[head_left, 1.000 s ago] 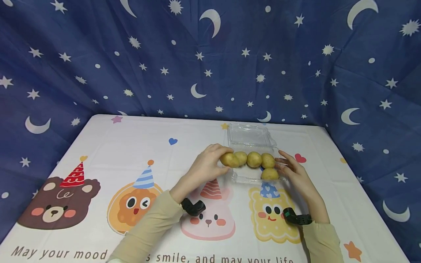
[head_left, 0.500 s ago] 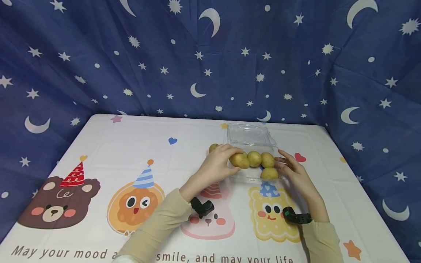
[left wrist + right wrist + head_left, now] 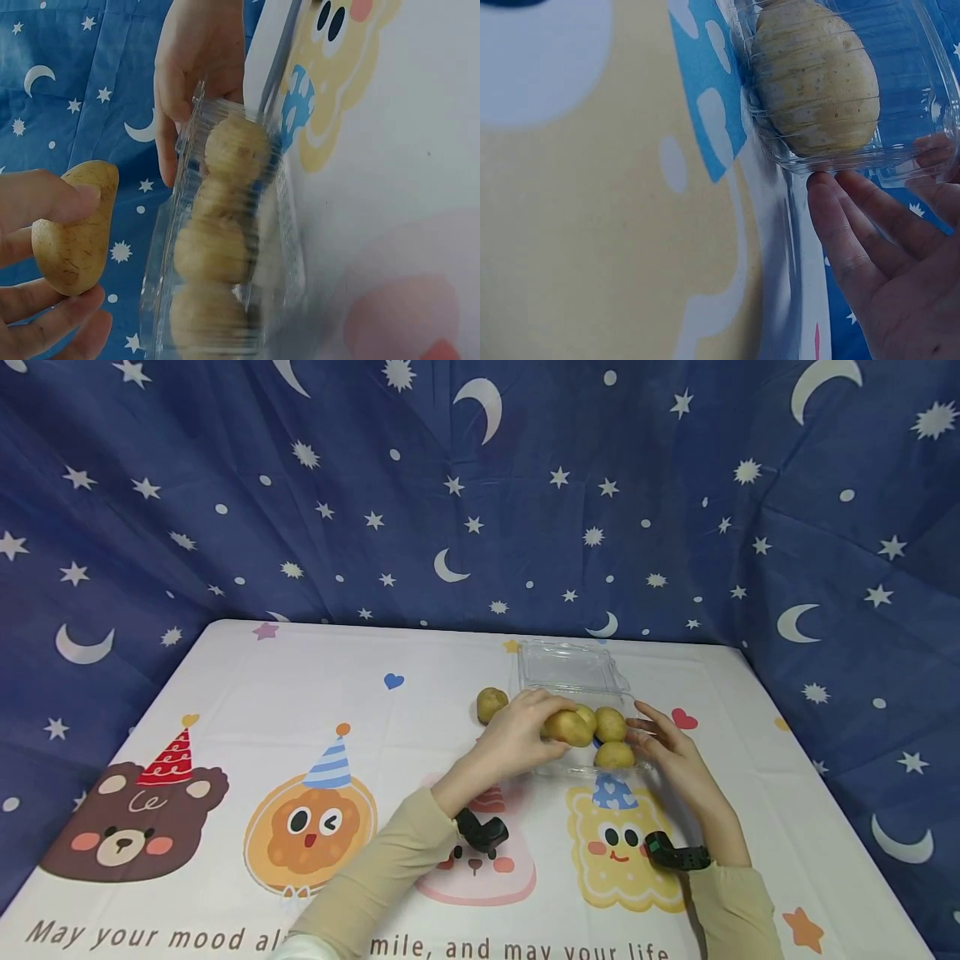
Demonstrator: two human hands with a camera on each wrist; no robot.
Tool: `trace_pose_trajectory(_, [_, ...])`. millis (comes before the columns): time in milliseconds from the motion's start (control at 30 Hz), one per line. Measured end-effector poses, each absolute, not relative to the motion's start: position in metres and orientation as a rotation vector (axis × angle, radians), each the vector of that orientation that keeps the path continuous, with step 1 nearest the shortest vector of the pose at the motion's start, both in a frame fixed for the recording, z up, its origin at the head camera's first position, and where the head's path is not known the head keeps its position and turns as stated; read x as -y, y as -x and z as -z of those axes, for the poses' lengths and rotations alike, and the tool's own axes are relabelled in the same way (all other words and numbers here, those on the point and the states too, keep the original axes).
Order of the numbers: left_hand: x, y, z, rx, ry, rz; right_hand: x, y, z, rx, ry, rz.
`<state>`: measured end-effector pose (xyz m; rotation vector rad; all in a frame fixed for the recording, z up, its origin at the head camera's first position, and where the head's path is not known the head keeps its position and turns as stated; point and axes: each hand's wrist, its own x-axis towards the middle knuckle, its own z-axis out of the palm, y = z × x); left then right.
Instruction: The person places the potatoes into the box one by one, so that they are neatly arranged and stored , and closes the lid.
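My left hand (image 3: 517,735) pinches a potato (image 3: 75,232) between thumb and fingers. In the head view this potato (image 3: 568,727) is over a clear plastic clamshell box (image 3: 577,771), whose lid (image 3: 558,667) lies folded back. Several potatoes (image 3: 210,251) sit in the box in the left wrist view; my left hand covers part of its left side in the head view. At the box's right end, my right hand (image 3: 675,752) touches the wall with extended fingertips. The right wrist view shows these fingers (image 3: 840,232) against the clear plastic, beside a potato (image 3: 817,82) inside.
One more potato (image 3: 492,703) lies on the tablecloth to the left of the box. The white tablecloth (image 3: 435,727) carries printed cartoon figures and lettering. A blue curtain (image 3: 375,485) with moons and stars hangs behind the table.
My left hand has moved rightward with its potato, from the box's left edge to over its middle. The loose potato at left has come into sight. My right hand stays in place.
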<state>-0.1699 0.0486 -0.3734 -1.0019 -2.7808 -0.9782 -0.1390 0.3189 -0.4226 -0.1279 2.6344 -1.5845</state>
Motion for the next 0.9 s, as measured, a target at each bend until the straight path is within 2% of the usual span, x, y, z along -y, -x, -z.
trace_pose_trajectory(900, [-0.093, 0.172, 0.375, 2.782, 1.054, 0.862, -0.321, 0.137, 0.425, -2.594, 0.229, 1.681])
